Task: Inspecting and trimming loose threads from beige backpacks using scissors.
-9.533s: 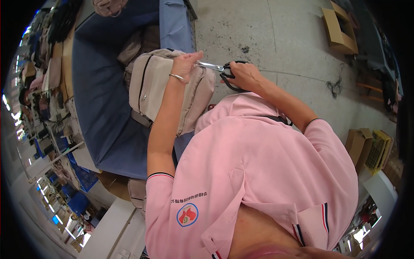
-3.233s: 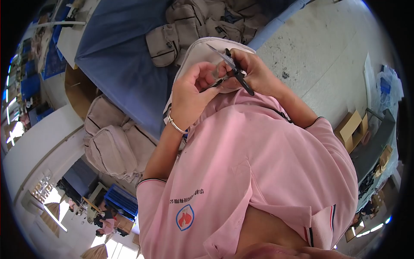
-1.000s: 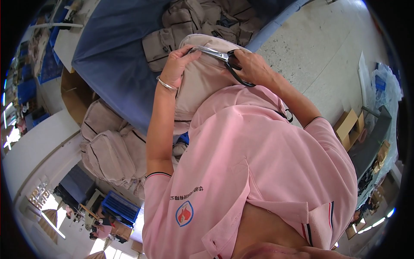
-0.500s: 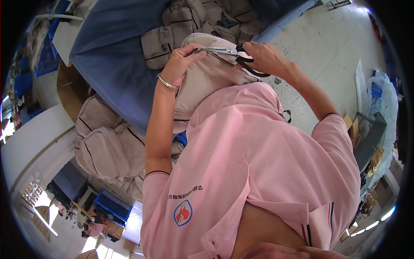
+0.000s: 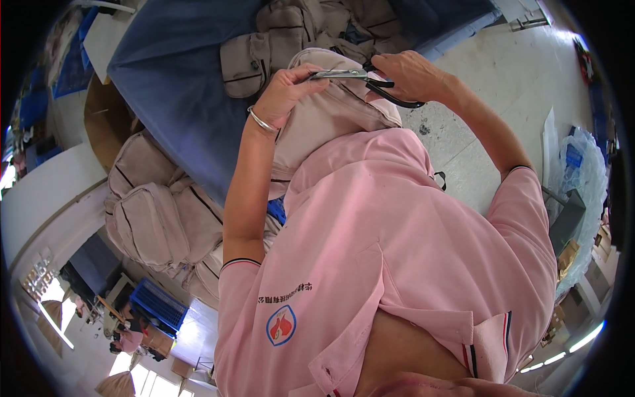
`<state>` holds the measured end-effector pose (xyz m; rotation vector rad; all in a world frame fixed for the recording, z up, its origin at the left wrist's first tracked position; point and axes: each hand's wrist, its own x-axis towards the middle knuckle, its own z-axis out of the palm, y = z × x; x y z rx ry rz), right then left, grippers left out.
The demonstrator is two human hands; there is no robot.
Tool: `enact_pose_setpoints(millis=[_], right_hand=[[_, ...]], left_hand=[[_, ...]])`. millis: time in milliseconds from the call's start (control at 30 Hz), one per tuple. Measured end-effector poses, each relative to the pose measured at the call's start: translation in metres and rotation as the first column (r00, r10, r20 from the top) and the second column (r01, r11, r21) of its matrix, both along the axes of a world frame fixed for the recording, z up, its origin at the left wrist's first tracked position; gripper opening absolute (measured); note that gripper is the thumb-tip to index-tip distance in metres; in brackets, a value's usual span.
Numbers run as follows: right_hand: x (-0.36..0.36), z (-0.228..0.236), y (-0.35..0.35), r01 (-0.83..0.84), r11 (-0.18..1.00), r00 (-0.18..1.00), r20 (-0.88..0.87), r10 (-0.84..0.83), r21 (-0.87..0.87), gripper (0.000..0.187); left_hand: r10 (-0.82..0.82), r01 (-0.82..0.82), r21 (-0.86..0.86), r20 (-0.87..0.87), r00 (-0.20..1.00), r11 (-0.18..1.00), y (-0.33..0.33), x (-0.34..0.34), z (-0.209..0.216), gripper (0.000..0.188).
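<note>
My right hand (image 5: 413, 74) is closed round the black handles of a pair of scissors (image 5: 347, 74). Their silver blades point left, toward my left hand (image 5: 286, 96). The fingertips of that hand are pinched together right at the blade tips, and what is between them is too small to make out. Below both hands a beige backpack (image 5: 307, 135) with dark zip lines lies against my lap. Its rounded top comes up behind the scissors.
More beige backpacks (image 5: 281, 30) are piled on a blue-covered surface (image 5: 178, 73) ahead. Another heap of backpacks (image 5: 155, 221) sits at my left. On the right are grey floor (image 5: 456, 126) and clear plastic wrapping (image 5: 582, 192). A blue crate (image 5: 159, 306) stands at lower left.
The scissors have turned slightly, with the lower handle swung outward to the right. My right hand has shifted up a little. The left hand stays pinched near the blade tips.
</note>
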<state>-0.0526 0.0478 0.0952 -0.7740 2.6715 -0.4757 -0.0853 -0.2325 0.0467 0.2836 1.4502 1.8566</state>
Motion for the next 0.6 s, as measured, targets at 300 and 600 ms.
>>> enact_pose_setpoints(millis=[300,600], right_hand=[[-0.010,0.003,0.005,-0.077,0.997,0.997,0.022,0.077,0.015,0.058],[-0.033,0.021,0.002,-0.189,0.975,0.979,-0.055,0.196,0.118,0.062]], left_hand=[[0.019,-0.019,0.012,0.016,1.000,1.000,-0.002,0.001,0.002,0.018],[0.046,-0.046,0.004,0.012,0.999,0.999,0.002,0.006,0.003,0.017]])
